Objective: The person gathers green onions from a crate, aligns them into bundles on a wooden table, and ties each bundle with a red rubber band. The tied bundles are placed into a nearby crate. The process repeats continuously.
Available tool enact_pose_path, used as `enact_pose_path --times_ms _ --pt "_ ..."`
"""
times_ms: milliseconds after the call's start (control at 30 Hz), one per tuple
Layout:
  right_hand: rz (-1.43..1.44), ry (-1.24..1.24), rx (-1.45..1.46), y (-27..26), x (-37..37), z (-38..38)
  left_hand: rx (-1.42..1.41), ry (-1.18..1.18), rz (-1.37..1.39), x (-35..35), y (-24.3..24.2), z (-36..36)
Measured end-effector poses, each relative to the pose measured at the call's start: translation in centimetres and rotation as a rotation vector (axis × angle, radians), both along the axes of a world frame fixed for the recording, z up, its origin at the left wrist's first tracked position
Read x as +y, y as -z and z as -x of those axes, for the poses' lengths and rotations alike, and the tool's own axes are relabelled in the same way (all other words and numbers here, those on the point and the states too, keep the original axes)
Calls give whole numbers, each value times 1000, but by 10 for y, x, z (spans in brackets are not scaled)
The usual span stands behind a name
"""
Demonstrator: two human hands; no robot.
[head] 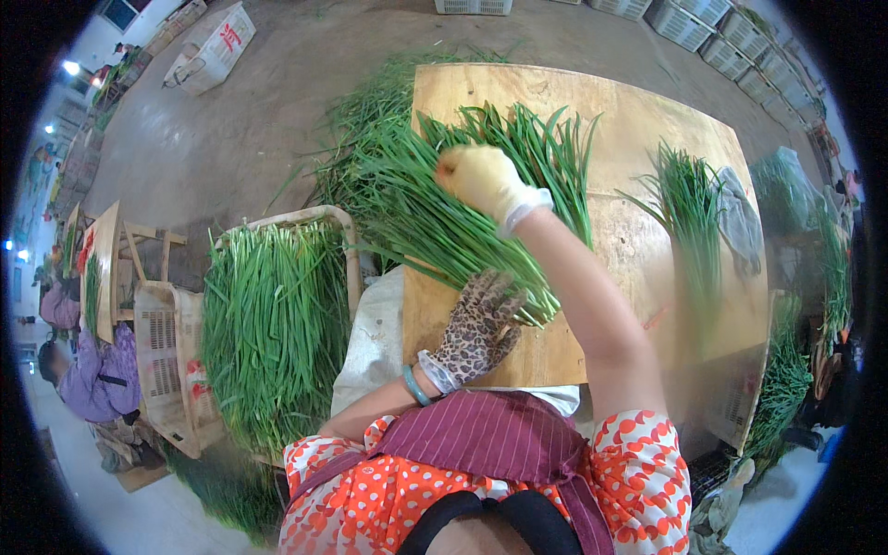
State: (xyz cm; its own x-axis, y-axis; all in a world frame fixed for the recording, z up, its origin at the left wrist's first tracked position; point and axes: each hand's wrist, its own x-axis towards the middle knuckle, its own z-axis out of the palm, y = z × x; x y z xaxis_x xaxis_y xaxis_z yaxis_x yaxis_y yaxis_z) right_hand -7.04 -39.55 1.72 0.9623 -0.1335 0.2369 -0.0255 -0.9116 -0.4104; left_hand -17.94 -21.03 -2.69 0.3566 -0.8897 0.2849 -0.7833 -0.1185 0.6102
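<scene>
A bunch of long green garlic chives (433, 215) lies aslant on a plywood board (624, 291), its pale ends towards me. My left hand (482, 322), in a leopard-print glove, rests at those pale ends; whether its fingers grip them I cannot tell. Over the leafy part is my right hand (479, 177), in a cream glove with its fingers curled; what lies within them is hidden. More chives (555, 152) lie behind and right of the right hand. Farther right on the board is a smaller bunch (687, 194), beside a grey cloth (739, 222).
A crate piled with chives (277, 326) stands left of the board. Loose leaves (374, 104) heap beyond its far left edge. A white crate (211, 52) stands on the floor. At far left a person in purple (104, 374) sits near another board. Stacked crates (746, 45) line the upper right.
</scene>
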Motion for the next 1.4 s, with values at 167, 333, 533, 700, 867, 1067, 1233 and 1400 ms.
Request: enact_pose_path --times_ms 167,333,533,700,867,1067,1233,1400 --pt "-594 134 -195 -18 -48 14 107 -54 -26 17 -9 4" --pt "-160 714 75 1 -99 146 894 -197 76 57 -4 4" --pt "-689 586 171 29 -39 182 2042 -141 537 46 28 -12" --pt "-533 332 281 21 37 158 1638 -166 181 16 21 -32" --pt "-576 228 169 -1 63 169 1772 -258 263 4 -5 -26" --pt "-802 328 94 0 47 183 1890 -333 109 -32 -3 -19" --pt "-963 325 205 17 30 192 2095 -156 235 -35 18 -22" --pt "-893 252 116 29 33 205 2056 -9 282 -35 23 -24"
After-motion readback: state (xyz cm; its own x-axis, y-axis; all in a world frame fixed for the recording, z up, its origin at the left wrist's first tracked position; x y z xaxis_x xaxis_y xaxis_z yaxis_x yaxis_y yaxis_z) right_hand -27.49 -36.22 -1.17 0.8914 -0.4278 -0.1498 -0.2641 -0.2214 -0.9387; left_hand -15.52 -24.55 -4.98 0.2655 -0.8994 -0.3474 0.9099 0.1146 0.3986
